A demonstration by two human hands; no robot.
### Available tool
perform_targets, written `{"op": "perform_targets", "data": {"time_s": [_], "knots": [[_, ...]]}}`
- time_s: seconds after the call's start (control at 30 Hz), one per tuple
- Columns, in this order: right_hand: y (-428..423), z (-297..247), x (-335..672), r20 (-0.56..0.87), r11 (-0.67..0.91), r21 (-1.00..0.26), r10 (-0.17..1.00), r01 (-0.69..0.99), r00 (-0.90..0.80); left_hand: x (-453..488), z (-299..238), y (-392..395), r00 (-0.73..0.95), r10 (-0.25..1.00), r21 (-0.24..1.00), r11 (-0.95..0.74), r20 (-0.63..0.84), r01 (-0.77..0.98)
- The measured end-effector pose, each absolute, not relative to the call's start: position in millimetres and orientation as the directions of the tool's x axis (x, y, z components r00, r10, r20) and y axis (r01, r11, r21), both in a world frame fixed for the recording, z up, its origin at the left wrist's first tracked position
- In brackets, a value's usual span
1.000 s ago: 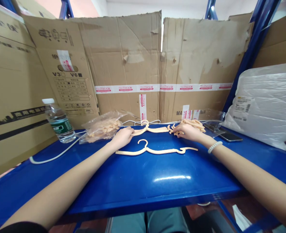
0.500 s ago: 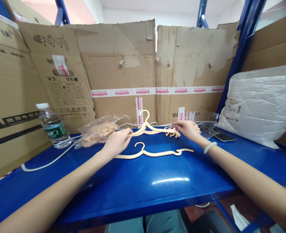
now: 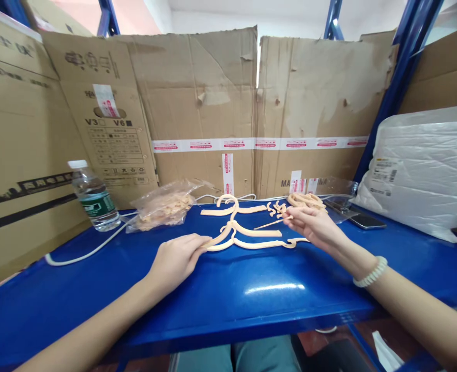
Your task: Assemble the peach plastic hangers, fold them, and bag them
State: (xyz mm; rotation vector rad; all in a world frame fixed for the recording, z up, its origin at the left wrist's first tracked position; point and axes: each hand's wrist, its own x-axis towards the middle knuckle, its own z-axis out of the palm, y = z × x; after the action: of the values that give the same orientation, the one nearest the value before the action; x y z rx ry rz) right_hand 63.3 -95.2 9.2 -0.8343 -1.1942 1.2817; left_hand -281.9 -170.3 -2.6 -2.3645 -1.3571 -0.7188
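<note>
Beige plastic hangers lie on the blue shelf top (image 3: 228, 294). My left hand (image 3: 178, 258) is closed in a pinch on the left end of a hanger (image 3: 247, 231), which rests tilted over a second hanger (image 3: 267, 244) lying flat. My right hand (image 3: 314, 225) pinches a thin beige rod (image 3: 269, 224) that points left toward the held hanger. A third hanger (image 3: 232, 209) lies further back. Small beige clips (image 3: 277, 208) and a heap of beige parts (image 3: 306, 199) sit just beyond my right hand.
A water bottle (image 3: 94, 199) stands at the left, with a white cable (image 3: 85, 253) in front of it. A clear bag of beige parts (image 3: 164, 204) lies beside it. On the right lie a phone (image 3: 366, 221) and a white wrapped package (image 3: 422, 165). Cardboard boxes (image 3: 205, 103) wall the back.
Both hands have drawn back toward me. My left hand has brought a hanger from the back row down over the near hanger. My right hand now pinches a thin rod.
</note>
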Motion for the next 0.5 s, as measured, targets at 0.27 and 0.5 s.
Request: {"op": "perform_targets", "data": {"time_s": [0.27,0.5], "knots": [[-98.2,5.0,67.9,0.013,-0.096,-0.928,0.958,-0.361,-0.288,-278.0,-4.4,-170.1,0.408,0.726,-0.012,-0.483,0.553,0.875],[-102.0,7.4,67.3,-0.006,-0.139,-0.956,0.891,-0.260,-0.454,-278.4,-5.9,-172.9,0.381,0.757,0.002,-0.451,0.530,0.893]]}}
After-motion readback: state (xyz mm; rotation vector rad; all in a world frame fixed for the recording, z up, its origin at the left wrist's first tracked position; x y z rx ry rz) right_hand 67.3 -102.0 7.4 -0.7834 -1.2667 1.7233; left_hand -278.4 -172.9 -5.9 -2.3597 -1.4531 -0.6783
